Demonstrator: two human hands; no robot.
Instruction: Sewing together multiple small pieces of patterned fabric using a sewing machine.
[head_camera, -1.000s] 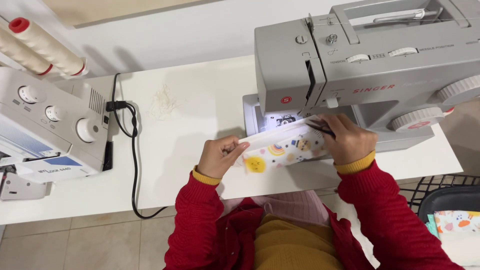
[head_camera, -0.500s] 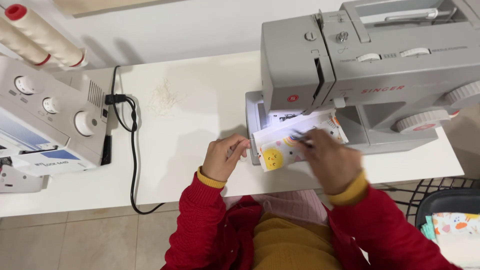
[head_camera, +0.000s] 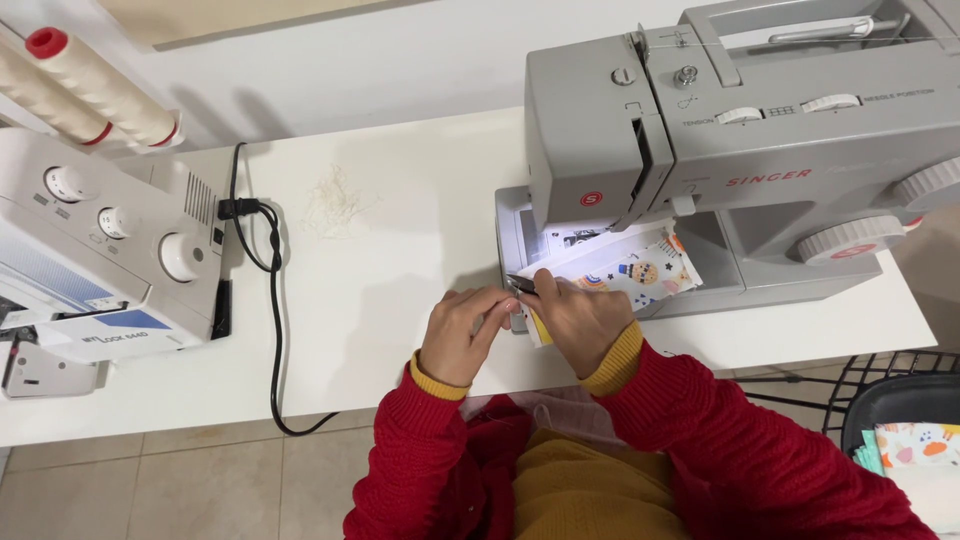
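A white printed fabric piece (head_camera: 640, 272) lies on the bed of the grey sewing machine (head_camera: 760, 140), its left end pulled off toward me. My left hand (head_camera: 462, 338) pinches that left end at the table's front. My right hand (head_camera: 582, 322) rests on the fabric right beside it and holds small dark thread snips (head_camera: 520, 285), whose tips point left between the two hands. Both hands touch each other. The fabric's left corner is hidden under my fingers.
A white overlock machine (head_camera: 95, 255) with cream thread cones (head_camera: 100, 85) stands at the left, its black cable (head_camera: 272, 310) hanging over the white table (head_camera: 380, 300). A small pile of thread scraps (head_camera: 335, 198) lies behind. A black basket (head_camera: 895, 405) holding fabric pieces (head_camera: 915, 445) sits lower right.
My right hand has moved left from the fabric's right side to its left end with the snips. The fabric has slid leftward out from under the needle. My left hand closed in on it.
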